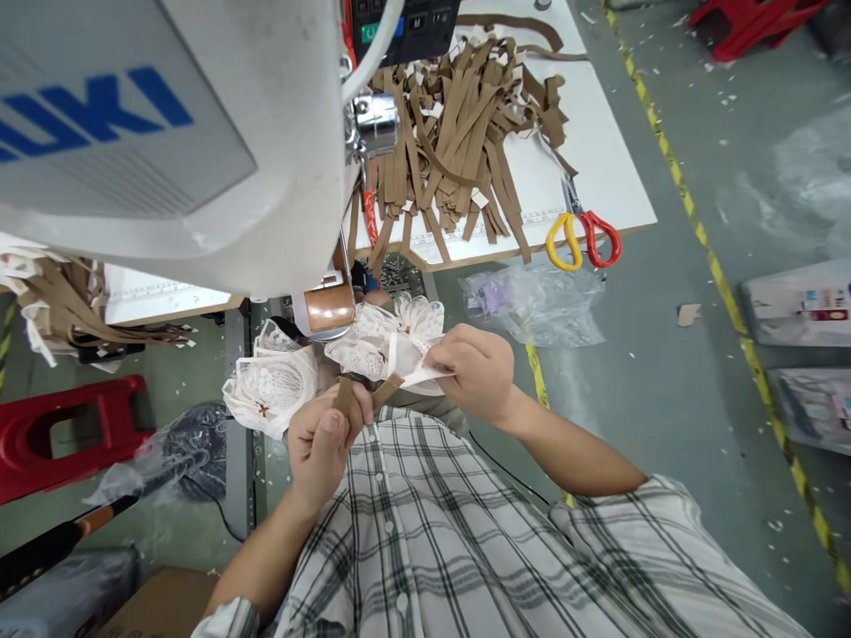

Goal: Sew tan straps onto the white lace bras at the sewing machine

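Head view, looking down past a green-and-white plaid shirt [425,523] at two bare hands working close to the body, in front of a sewing machine. The left hand [329,439] is closed, pinching a brown strip [387,390] between thumb and fingers, with ends of it sticking up and out to the right. The right hand [477,368] is curled, gripping the edge of a white lace garment [363,346] between thumb and forefinger. This garment lies just beyond the hands, near the body and below the machine; one lace cup [279,385], with a small brown bow, sits beside the left hand. Whether the strip is joined to the lace cannot be told.

The pale sewing machine [285,115], with large blue letters ending in "UKI", fills the upper left. To its right, a white desk [608,168] carries a tangled heap of brown strips [458,133]. Scissors [578,235] with one yellow and one red handle rest at its front edge, handles reaching past it. More strips [73,297] hang at the far left, above a red stool [73,434]. Clear plastic [545,310] shows below the scissors, and yellow-and-black tape [691,213] crosses the grey floor [671,354].
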`<state>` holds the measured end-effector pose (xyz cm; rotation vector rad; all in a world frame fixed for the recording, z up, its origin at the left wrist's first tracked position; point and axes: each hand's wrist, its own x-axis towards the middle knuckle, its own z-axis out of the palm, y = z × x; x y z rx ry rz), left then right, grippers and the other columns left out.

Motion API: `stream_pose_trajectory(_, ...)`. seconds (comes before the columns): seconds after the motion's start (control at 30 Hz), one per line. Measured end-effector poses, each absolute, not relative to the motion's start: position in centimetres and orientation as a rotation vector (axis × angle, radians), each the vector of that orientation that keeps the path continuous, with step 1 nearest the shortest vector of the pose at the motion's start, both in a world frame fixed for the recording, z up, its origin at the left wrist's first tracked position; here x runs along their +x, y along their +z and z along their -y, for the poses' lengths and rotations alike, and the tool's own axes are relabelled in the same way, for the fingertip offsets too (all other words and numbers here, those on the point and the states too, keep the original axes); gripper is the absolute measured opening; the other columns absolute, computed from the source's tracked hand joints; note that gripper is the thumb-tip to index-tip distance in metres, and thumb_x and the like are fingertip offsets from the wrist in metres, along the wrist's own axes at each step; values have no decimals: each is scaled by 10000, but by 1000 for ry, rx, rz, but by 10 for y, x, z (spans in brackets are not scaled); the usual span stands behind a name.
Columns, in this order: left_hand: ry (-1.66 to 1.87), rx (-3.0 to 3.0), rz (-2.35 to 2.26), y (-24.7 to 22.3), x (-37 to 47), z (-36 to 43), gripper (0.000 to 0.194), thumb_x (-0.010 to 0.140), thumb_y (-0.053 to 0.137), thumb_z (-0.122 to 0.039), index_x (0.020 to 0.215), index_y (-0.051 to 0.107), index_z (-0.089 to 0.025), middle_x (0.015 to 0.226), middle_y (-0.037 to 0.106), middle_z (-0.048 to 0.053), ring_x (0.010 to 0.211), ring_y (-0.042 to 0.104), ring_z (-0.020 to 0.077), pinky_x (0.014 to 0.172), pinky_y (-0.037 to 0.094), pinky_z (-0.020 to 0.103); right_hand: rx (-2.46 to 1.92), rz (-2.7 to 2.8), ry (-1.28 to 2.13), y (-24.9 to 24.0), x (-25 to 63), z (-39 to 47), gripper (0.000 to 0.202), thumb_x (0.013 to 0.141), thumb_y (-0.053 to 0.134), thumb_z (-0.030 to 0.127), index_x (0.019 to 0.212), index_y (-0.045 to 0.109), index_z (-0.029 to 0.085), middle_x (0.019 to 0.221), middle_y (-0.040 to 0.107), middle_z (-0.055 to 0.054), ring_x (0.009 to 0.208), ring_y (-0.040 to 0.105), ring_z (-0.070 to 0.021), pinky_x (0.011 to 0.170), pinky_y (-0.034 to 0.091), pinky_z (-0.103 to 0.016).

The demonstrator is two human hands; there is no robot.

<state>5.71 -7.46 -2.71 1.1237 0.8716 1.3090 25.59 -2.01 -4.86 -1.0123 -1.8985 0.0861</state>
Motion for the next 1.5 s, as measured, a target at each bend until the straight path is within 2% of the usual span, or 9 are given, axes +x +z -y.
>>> stream_pose_trajectory(0.17, 1209, 1079, -1002, -25, 44, 59, 473, 1010, 443, -401, 585, 470, -196, 571, 480, 8, 681, 564, 186, 740, 474, 365, -1249, 2117, 669, -40, 263, 16, 239, 955, 503, 319, 834, 670, 198, 659, 620, -4, 595, 532, -122, 576, 356, -247)
stream_pose_trajectory(0.27, 1058, 1095, -1197, -33, 26, 53, 456, 979, 420, -570, 973, 686, -199, 1031, 697, 103, 1051, 648, 272, 948, 493, 424, -1034, 2059, 1752, -44, 261, 18, 371, 975, 451, 475, 966, 697, 197, 827, 694, -30, 736, 616, -144, 687, 440, -259)
stream_pose_trajectory(0.37, 969, 1424, -1150, -58, 19, 67, 808, 792, 584, -758, 1391, 535, -218, 1463, 519, 158, 1372, 467, 369, 1147, 361, 524, -978, 1200, 2159, -60, 249, 32, 469, 940, 425, 577, 1195, 617, 233, 1039, 708, -61, 858, 663, -176, 749, 508, -299)
stream_pose_trajectory(0.47, 810, 1721, -1061, -103, 34, 91, 1225, 496, 847, -713, 1510, 386, -202, 1590, 346, 210, 1454, 332, 448, 1211, 247, 592, -1101, 713, 2065, -69, 238, 51, 588, 889, 456, 603, 1392, 449, 299, 1159, 678, -63, 882, 677, -194, 746, 538, -326)
stream_pose_trajectory(0.63, 767, 1787, -1311, -165, 47, 90, 416, 899, 628, -418, 1257, 657, -207, 1467, 542, 153, 1432, 421, 356, 1220, 252, 526, -1261, 1057, 1811, -46, 270, 68, 755, 874, 410, 693, 1522, 247, 343, 1058, 677, -56, 782, 668, -194, 663, 525, -320)
stream_pose_trajectory(0.9, 698, 2003, -1605, -168, 22, 43, 412, 969, 440, -242, 1342, 615, -246, 1496, 523, 113, 1514, 270, 298, 1243, 28, 572, -1816, 1607, 737, -82, 356, 13, 575, 980, 372, 544, 1453, 429, 222, 1101, 663, -128, 842, 632, -226, 748, 506, -364)
stream_pose_trajectory(1.07, 440, 2002, -1620, -178, 31, 60, 516, 888, 555, -269, 1395, 527, -176, 1579, 392, 156, 1483, 313, 311, 1220, 204, 508, -2193, 2017, 914, -151, 345, -17, 289, 886, 595, 406, 893, 700, 137, 848, 722, -165, 860, 678, -283, 796, 503, -379)
stream_pose_trajectory(1.27, 283, 1434, -2385, -164, -104, 105, 484, 1022, 206, -323, 1306, 467, -30, 1315, 518, 289, 1281, 486, 324, 1024, 408, 480, -1779, 2054, 982, -163, 290, 2, 364, 967, 464, 400, 1187, 637, 167, 1188, 693, -144, 1039, 659, -235, 897, 507, -366)
stream_pose_trajectory(1.5, 70, 1052, -2554, -151, -154, 133, 285, 957, 591, -412, 1022, 635, -138, 962, 654, 43, 826, 632, 162, 761, 542, 346, -1250, 2174, 1367, -143, 195, 11, 346, 977, 452, 439, 1120, 656, 199, 1096, 712, -107, 1007, 672, -232, 849, 534, -374)
